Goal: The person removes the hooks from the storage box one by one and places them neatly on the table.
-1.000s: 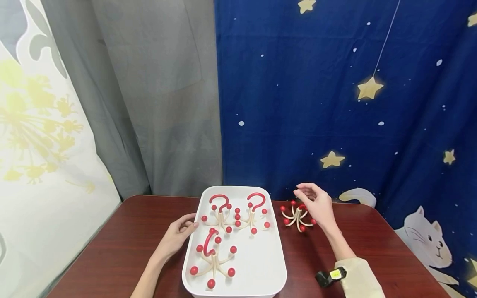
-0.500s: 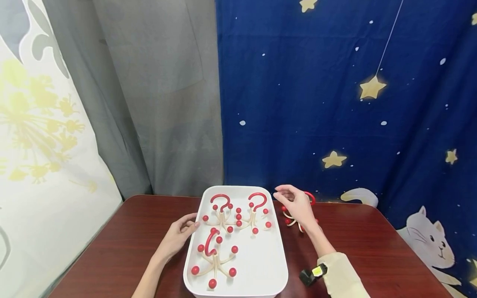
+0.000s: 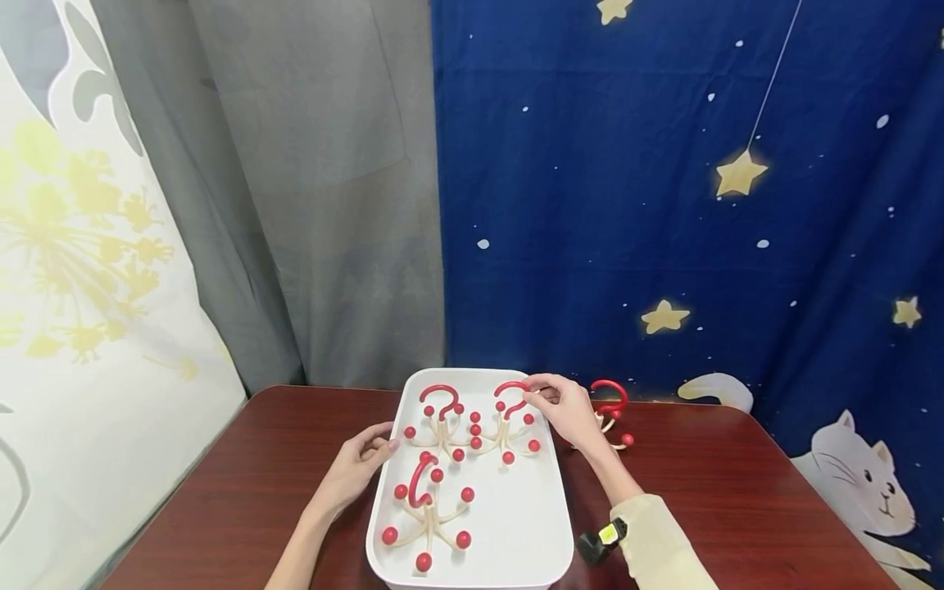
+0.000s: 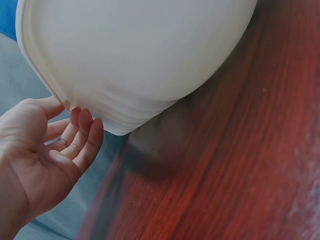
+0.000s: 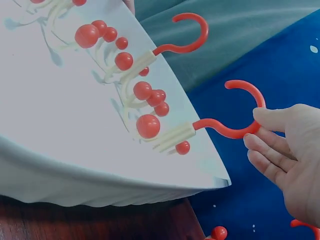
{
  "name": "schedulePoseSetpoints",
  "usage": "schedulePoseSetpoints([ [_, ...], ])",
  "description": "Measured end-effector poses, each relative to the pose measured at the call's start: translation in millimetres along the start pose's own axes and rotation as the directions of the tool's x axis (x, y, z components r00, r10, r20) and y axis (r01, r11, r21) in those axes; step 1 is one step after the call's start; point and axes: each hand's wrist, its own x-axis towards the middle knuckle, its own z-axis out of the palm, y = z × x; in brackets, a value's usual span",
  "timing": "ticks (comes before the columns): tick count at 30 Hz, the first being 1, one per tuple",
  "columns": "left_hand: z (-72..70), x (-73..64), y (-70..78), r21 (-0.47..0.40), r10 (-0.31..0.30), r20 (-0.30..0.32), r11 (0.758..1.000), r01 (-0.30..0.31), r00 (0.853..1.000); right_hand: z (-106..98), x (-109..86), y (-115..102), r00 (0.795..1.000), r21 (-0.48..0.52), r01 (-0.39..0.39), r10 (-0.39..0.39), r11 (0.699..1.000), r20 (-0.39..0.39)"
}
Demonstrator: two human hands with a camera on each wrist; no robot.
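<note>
My right hand point(image 3: 568, 410) pinches the red hook of the back right octopus-style hanger point(image 3: 505, 429), thumb on one side and fingers on the other. In the right wrist view this hanger's hook point(image 5: 227, 131) rises from a cream stem, and its curved arms end in red balls. It stands in a white tray point(image 3: 516, 524) with two like it: the back left hanger point(image 3: 442, 429) and the front left hanger point(image 3: 430, 518). My left hand point(image 3: 354, 467) grips the tray's left rim, thumb at the edge and fingertips point(image 4: 95, 125) against the outer wall.
Another such hanger point(image 3: 626, 398) stands on the dark red wooden table point(image 3: 701, 492), right of the tray and partly hidden behind my right hand. A grey curtain point(image 3: 354, 205) and a blue star-patterned curtain point(image 3: 560, 205) hang at the table's back edge.
My right hand has moved left from above the hanger on the table to the hook of the back right hanger in the tray, taking hold of it. The left hand stays at the rim.
</note>
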Motion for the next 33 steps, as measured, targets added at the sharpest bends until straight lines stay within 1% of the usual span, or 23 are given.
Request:
schedulePoseSetpoints([
  [6,0.1,-0.2,-0.6,-0.004,0.003,-0.005,1.000,-0.003,1.000,3.6,3.3,-1.6,1.000,-0.034,0.012,-0.013,0.999,-0.011],
  [11,0.2,-0.9,-0.7,-0.009,0.002,0.000,1.000,-0.002,1.000,4.6,5.8,-2.3,1.000,-0.033,-0.006,0.007,0.999,0.007],
  [14,0.6,-1.1,-0.3,-0.009,0.000,0.000,1.000,0.000,1.000,3.7,5.5,-3.3,1.000,-0.034,0.008,-0.008,0.999,0.017],
  [17,1.0,-1.3,0.2,-0.010,0.000,-0.001,1.000,0.000,1.000,1.7,4.6,-3.7,0.999,-0.030,0.039,-0.038,0.999,0.015],
  [26,1.2,-2.1,0.1,-0.012,0.000,0.000,1.000,0.000,1.000,-11.4,2.3,-9.9,0.992,0.013,0.118,-0.118,0.993,-0.042],
  [33,1.3,-1.3,-1.5,-0.013,-0.001,-0.004,1.000,0.001,1.000,-26.0,0.3,-18.2,0.991,0.047,0.126,-0.123,0.991,-0.061],
])
